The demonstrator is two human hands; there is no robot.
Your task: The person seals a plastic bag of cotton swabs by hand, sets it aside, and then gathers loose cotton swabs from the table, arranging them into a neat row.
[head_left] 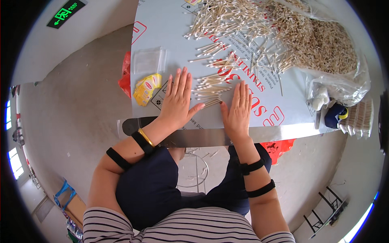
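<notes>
My left hand (176,99) lies flat on the metal-topped table (259,115), fingers stretched out and pointing away from me. My right hand (236,113) rests the same way a little to the right, its fingers straight and close together. Between the two hands several cotton swabs (211,87) lie in loose rows, mostly sideways. Both thumbs reach in toward the nearest swabs; whether they touch them I cannot tell. Neither hand grips anything. Farther back a wide scatter of cotton swabs (231,18) spreads across the tabletop.
A big clear plastic bag (360,85) heaped with swabs fills the far right. Clear small bags (148,60) and yellow printed cards (146,90) lie left of my left hand. At the right edge are a dark blue tape dispenser (334,115) and packed swabs (360,117).
</notes>
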